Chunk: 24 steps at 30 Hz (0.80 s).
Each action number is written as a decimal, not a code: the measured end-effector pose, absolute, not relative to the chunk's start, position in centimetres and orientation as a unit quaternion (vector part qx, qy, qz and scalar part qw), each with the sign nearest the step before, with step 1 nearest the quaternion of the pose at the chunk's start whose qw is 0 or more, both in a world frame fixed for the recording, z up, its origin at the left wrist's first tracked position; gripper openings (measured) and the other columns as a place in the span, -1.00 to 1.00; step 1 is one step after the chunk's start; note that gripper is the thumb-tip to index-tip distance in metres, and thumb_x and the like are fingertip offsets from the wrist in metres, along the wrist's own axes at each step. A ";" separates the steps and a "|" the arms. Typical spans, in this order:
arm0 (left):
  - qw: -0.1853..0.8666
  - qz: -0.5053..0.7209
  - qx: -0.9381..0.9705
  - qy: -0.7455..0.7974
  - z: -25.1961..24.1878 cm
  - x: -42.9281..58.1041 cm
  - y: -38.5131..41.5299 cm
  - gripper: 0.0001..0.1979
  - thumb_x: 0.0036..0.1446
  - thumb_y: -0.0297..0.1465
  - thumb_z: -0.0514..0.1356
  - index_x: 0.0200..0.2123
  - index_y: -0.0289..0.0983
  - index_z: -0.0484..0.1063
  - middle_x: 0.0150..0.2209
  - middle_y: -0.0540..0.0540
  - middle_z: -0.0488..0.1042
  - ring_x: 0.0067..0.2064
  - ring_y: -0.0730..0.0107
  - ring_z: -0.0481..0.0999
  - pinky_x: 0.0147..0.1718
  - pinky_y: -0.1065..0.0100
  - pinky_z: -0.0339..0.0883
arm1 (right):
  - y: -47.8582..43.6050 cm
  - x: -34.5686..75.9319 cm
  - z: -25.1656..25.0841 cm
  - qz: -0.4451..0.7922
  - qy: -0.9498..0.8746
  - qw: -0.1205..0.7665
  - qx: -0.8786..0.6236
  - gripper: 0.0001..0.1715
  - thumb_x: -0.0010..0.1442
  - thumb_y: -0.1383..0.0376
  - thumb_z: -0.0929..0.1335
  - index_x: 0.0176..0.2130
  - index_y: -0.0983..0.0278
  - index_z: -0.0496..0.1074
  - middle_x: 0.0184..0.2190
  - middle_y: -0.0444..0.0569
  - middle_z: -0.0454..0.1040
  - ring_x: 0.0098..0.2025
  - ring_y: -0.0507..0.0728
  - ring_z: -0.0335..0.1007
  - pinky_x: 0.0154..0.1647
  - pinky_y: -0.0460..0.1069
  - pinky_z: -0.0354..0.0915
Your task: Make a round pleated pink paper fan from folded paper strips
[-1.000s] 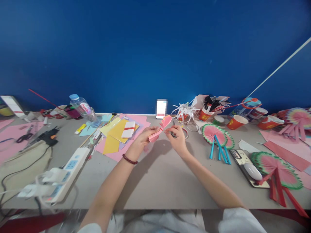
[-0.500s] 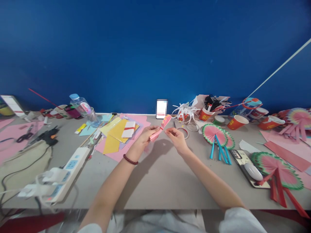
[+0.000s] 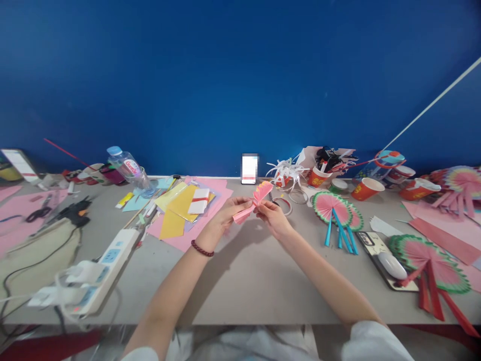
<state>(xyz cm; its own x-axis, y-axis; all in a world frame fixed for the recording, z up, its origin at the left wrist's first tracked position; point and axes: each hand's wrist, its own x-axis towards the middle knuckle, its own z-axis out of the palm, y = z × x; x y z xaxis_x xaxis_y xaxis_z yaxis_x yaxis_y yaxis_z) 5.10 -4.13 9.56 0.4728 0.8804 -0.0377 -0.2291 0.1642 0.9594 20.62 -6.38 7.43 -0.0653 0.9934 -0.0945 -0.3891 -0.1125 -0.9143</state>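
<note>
A folded pink paper piece (image 3: pixel 263 191), with yellow marks at its upper end, is held up over the table. It is pinched narrow in the middle and flares at both ends. My left hand (image 3: pixel 236 209) is closed on its left side, thumb and fingers at the narrow part. From the other side my right hand (image 3: pixel 271 212) pinches the same narrow middle, its fingertips close to those of the left. What lies between the fingertips is too small to make out. A dark red bead bracelet (image 3: pixel 202 248) circles my left wrist.
Left of my hands lie yellow paper sheets (image 3: pixel 173 225), pink paper, a water bottle (image 3: pixel 131 168) and a power strip (image 3: pixel 108 271). A phone (image 3: pixel 249 170) stands against the blue wall. To the right are tape rolls (image 3: pixel 288 206), paper fans (image 3: pixel 331 206) and red cups (image 3: pixel 367 189).
My right hand has moved left onto the middle of the pink paper. The paper has turned and its two ends now flare wider.
</note>
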 end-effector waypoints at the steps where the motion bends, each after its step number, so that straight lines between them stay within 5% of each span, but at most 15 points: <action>1: 0.675 0.411 0.515 0.331 9.6 5.1 -4.2 -0.76 -0.14 -0.27 0.36 -0.42 -0.30 0.52 -0.41 -0.06 0.50 -0.36 0.43 0.45 -0.27 0.35 0.29 | -6.5 20.6 7.5 0.643 -0.355 0.550 -0.396 -0.67 -0.25 0.11 0.53 -0.52 0.26 0.45 -0.57 -0.18 0.41 -0.48 -0.03 0.29 -0.40 -0.10 0.20; 13: 0.409 0.481 0.631 0.451 11.5 6.8 -6.3 -0.87 -0.03 -0.31 0.26 -0.42 -0.25 0.52 -0.38 -0.05 0.54 -0.31 0.37 0.43 -0.27 0.35 0.24 | -6.7 21.2 7.9 0.701 -0.309 0.536 -0.355 -0.63 -0.25 0.14 0.55 -0.44 0.19 0.42 -0.52 -0.18 0.49 -0.43 0.03 0.43 -0.30 -0.03 0.30; 17: 0.393 0.488 0.639 0.445 11.8 6.8 -6.9 -0.76 0.00 -0.30 0.24 -0.22 -0.19 0.54 -0.35 -0.03 0.54 -0.30 0.37 0.42 -0.25 0.35 0.22 | -6.7 21.5 8.6 0.706 -0.322 0.519 -0.359 -0.64 -0.27 0.17 0.55 -0.42 0.20 0.45 -0.49 -0.15 0.51 -0.43 0.04 0.43 -0.30 -0.02 0.31; 24: 0.397 0.473 0.640 0.457 11.8 6.8 -6.9 -0.84 0.00 -0.29 0.24 -0.36 -0.19 0.58 -0.34 -0.04 0.58 -0.29 0.33 0.45 -0.28 0.33 0.20 | -6.6 21.7 8.8 0.690 -0.339 0.522 -0.369 -0.66 -0.26 0.19 0.55 -0.45 0.24 0.46 -0.52 -0.16 0.49 -0.46 0.00 0.41 -0.35 -0.06 0.30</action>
<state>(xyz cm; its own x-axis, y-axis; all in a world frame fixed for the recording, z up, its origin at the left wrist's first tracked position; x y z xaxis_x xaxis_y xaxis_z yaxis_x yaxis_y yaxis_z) 6.80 -6.92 11.78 0.1346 0.9609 0.2421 0.2106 -0.2665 0.9406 21.70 -6.62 8.81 -0.1835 0.9706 -0.1559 -0.4699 -0.2259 -0.8533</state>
